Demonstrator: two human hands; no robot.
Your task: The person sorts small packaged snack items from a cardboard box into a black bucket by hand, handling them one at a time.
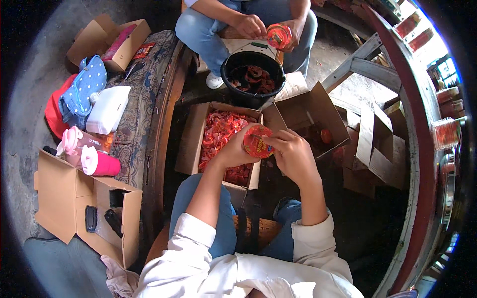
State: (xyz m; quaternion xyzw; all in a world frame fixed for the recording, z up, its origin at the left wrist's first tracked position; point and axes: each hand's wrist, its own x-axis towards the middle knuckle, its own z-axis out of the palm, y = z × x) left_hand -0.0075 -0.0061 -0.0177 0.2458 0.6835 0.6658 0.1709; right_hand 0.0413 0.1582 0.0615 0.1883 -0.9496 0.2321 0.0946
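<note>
From where I am standing, a long bench with patterned grey upholstery [144, 114] is running along the left. A co-worker in blue jeans [198, 35] is sitting opposite. In front of the person's knees, an open brown cardboard box [190, 139] is holding a heap of crumpled red-and-orange scraps [223, 131]. A second open brown cardboard box [303, 107] is standing beside it, to the right. Beyond both, a round black plastic bucket [243, 99] is containing curled reddish-brown pieces.

The left hand [234, 150] is grasping a small round container with a red printed top [257, 140] from its left side; its hidden fingertips I cannot tell. The right hand [294, 153] is pinching the container's right edge between thumb and fingers; whether it is gripping the cover or the wall is not showing. The container is being held above the scrap box's right side. A similar red container [279, 36] is occupying the co-worker's hands.

Progress: judging by the heap, considerable work is already lying finished. The held container is still wearing its red printed top, so this unit is apparently remaining incomplete. How many others are waiting, I cannot tell.
</note>
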